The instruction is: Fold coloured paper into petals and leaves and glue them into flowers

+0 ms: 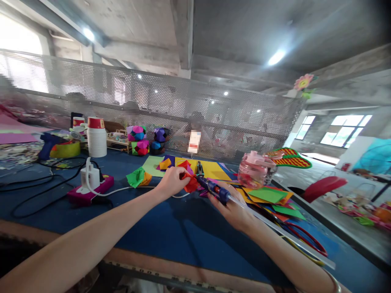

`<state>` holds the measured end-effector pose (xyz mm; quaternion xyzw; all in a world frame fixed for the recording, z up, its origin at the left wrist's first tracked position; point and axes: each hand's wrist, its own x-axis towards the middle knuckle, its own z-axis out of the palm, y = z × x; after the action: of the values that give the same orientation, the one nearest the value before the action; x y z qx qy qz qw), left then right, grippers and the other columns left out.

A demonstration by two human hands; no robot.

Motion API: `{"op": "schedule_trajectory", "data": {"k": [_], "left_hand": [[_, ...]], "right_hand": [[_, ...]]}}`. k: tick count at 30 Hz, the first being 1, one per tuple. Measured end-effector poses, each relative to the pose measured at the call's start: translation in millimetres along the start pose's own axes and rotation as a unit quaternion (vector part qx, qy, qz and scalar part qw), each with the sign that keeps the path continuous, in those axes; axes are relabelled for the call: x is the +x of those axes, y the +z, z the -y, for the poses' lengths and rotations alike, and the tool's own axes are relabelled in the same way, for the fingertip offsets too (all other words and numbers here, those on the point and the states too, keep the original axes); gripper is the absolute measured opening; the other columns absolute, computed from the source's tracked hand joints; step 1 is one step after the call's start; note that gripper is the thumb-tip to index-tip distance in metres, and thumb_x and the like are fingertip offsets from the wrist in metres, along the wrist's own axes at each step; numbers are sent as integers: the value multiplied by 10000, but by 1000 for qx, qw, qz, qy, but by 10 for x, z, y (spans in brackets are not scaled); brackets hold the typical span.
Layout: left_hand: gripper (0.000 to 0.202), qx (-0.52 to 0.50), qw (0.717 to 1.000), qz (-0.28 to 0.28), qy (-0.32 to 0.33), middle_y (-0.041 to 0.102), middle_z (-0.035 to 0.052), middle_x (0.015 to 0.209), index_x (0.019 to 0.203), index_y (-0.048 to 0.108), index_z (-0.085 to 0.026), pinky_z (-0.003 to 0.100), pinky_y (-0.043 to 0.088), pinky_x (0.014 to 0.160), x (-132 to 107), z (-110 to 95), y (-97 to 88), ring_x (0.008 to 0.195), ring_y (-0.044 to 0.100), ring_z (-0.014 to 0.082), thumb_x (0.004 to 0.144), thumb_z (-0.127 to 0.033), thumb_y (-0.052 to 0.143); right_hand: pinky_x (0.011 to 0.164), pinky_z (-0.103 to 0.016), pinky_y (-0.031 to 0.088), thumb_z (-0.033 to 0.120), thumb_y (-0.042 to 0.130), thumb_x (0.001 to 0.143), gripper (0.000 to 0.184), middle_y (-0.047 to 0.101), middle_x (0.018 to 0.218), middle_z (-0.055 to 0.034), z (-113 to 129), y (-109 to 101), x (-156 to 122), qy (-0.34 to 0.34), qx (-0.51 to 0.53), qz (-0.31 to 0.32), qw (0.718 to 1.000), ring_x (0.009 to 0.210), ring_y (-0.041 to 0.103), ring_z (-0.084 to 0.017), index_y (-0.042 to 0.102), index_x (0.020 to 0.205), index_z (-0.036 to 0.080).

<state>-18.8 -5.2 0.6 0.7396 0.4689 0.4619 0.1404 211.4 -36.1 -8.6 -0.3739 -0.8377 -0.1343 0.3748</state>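
Observation:
My left hand (171,182) is closed in a pinch on a folded red paper piece (191,183) just above the blue table (171,228). My right hand (233,207) grips a blue hot glue gun (214,188), its nozzle touching the red paper. A clear glue stick (275,228) sticks out of the gun's back, running along my right forearm. Sheets of coloured paper (210,169) lie right behind both hands, with green and orange folded pieces (138,177) to the left of my left hand.
A power strip with a white plug (91,183) and black cables sits at left. Stacked paper cups (97,138), another glue gun (49,144), origami balls (139,140), a pink jar (253,171) and loose paper sheets (269,197) stand around. A perforated metal screen (183,110) backs the table.

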Motion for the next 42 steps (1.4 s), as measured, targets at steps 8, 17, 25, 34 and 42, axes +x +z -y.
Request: {"op": "schedule_trajectory", "data": {"k": [8,17,25,34,42], "left_hand": [[156,-6,1000,-6,2,679,27,644,681,681,-134,231,404,574,11,19,-3,583,566,131,752,-220,572],[154,1,1000,-5,-2,674,22,656,660,662,-138,231,403,595,13,20,-9,594,562,125,750,-220,568],[150,5,1000,-6,-15,627,1,601,676,664,-144,227,370,551,16,19,-18,571,535,118,755,-237,577],[150,-6,1000,-3,-23,619,0,604,718,687,-137,227,389,559,24,43,-4,565,521,117,732,-239,579],[165,12,1000,-1,-14,619,10,589,734,705,-133,216,372,528,24,48,0,542,509,116,727,-231,572]], "right_hand": [[895,-415,538,413,494,899,361,709,1100,-105,-24,14,-19,2,2,-1,1000,1025,663,-271,633,1156,202],[916,-444,522,426,497,897,385,702,1104,-125,-56,27,-33,22,-6,-2,1000,1040,653,-293,632,1154,173],[882,-424,527,433,501,895,348,710,1031,-115,-41,-19,-10,33,-7,-6,999,971,663,-276,657,1087,188],[790,-362,489,495,487,878,428,729,949,-129,-573,-359,141,237,-46,16,970,945,667,-306,705,1033,160],[674,-309,475,541,547,829,482,734,799,-104,-973,-144,-15,354,21,165,920,792,686,-280,732,1017,137]]}}
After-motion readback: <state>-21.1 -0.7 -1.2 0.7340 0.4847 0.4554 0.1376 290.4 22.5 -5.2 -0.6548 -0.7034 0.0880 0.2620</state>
